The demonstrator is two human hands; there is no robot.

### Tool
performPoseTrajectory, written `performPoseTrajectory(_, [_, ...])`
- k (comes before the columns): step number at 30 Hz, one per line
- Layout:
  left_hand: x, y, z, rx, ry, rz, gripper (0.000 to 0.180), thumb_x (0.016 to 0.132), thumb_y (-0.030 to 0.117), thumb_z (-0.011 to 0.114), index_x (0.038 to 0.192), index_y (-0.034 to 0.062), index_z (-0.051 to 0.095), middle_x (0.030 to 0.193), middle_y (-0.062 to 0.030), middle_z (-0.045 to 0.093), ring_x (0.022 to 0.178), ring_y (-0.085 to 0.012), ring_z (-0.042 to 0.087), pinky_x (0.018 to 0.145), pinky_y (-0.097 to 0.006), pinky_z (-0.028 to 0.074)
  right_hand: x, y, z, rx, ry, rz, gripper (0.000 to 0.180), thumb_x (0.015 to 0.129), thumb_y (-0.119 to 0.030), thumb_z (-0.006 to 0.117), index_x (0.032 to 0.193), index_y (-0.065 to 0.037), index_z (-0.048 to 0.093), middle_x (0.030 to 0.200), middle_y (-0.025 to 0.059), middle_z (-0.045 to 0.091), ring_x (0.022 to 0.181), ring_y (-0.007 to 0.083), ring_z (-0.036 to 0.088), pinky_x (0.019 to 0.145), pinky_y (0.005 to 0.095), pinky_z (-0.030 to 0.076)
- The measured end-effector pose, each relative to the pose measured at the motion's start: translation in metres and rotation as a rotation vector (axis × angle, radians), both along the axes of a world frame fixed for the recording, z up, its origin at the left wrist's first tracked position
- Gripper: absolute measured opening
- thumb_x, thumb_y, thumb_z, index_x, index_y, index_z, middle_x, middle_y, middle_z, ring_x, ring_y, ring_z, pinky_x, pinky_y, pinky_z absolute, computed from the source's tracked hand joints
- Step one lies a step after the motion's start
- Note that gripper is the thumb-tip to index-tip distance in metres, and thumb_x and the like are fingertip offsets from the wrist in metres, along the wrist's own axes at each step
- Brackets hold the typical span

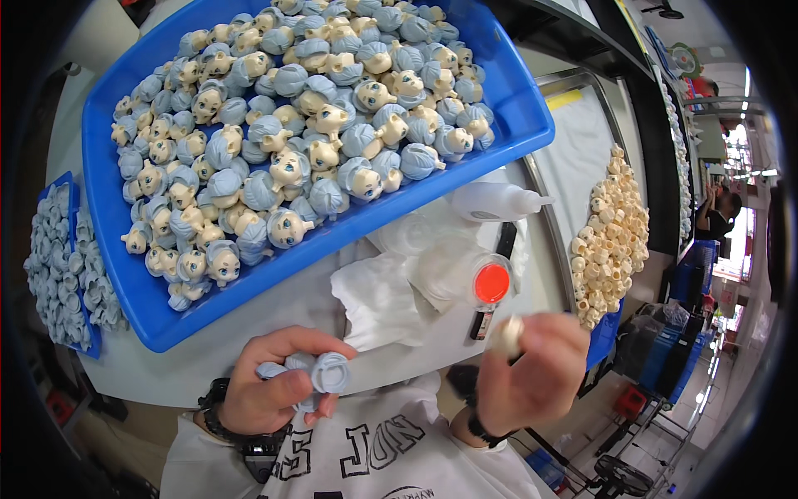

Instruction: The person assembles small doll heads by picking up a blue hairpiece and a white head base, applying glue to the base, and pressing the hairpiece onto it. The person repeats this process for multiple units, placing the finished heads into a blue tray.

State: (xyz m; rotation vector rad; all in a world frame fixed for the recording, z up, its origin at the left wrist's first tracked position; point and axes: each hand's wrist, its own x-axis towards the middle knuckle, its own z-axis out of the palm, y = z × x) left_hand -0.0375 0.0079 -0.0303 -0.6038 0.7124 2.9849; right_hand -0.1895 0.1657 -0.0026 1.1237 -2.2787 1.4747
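My left hand (268, 381) is closed around several light blue doll hair pieces (332, 373), one with its round hollow side facing up. To the right, my right hand (542, 370) is raised and smeared by motion, pinching a small cream doll head part (507, 335) between thumb and fingers. Ahead of both hands lies a big blue tray (532, 131) full of doll heads (288, 168) with blue hair and painted eyes. A heap of cream head parts (611, 241) rests to the right of my right hand.
A white cloth (378, 303), a clear jar with a red lid (491, 284) and a white squeeze bottle (497, 202) stand mid-table. More blue hair pieces (62, 266) fill a small tray at far left. A metal-rimmed tray (544, 200) borders the right. Another person (721, 212) is far right.
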Motion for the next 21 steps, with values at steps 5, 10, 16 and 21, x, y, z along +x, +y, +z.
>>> performPoseTrajectory(5, [-0.003, -0.003, 0.002, -0.046, -0.028, -0.056, 0.047, 0.082, 0.025, 0.057, 0.113, -0.0080, 0.046, 0.082, -0.0094, 0.055, 0.067, -0.0110, 0.055, 0.049, -0.021, 0.043, 0.022, -0.024, -0.008, -0.198, -0.071, 0.345, 0.036, 0.055, 0.000, 0.069, 0.090, -0.004, 0.061, 0.086, 0.0111, 0.060, 0.062, 0.0187, 0.055, 0.054, 0.0248, 0.041])
performPoseTrajectory(10, [-0.003, -0.003, 0.009, -0.086, -0.063, -0.047, 0.043, 0.083, 0.024, 0.057, 0.112, -0.0058, 0.048, 0.084, -0.0076, 0.056, 0.067, -0.0102, 0.055, 0.049, -0.020, 0.043, 0.027, -0.033, -0.002, -0.062, -0.086, 0.359, 0.039, 0.051, 0.000, 0.068, 0.090, -0.005, 0.062, 0.084, 0.0068, 0.060, 0.065, 0.0175, 0.053, 0.054, 0.0242, 0.040])
performPoseTrajectory(16, [-0.005, -0.002, 0.006, -0.102, -0.043, -0.053, 0.040, 0.083, 0.023, 0.056, 0.111, -0.0044, 0.049, 0.085, -0.0075, 0.057, 0.065, -0.0099, 0.055, 0.049, -0.020, 0.044, 0.030, -0.035, -0.008, 0.069, -0.053, 0.353, 0.041, 0.050, -0.002, 0.068, 0.091, -0.006, 0.064, 0.083, 0.0030, 0.058, 0.067, 0.0171, 0.051, 0.054, 0.0254, 0.038])
performPoseTrajectory(21, [-0.001, -0.005, 0.005, -0.091, -0.068, -0.147, 0.038, 0.085, 0.028, 0.054, 0.106, -0.0036, 0.052, 0.083, -0.0072, 0.057, 0.064, -0.0097, 0.055, 0.048, -0.020, 0.042, 0.028, -0.034, -0.001, 0.127, -0.056, 0.387, 0.043, 0.051, -0.015, 0.077, 0.091, -0.007, 0.064, 0.086, 0.0071, 0.057, 0.068, 0.0178, 0.052, 0.059, 0.0264, 0.040])
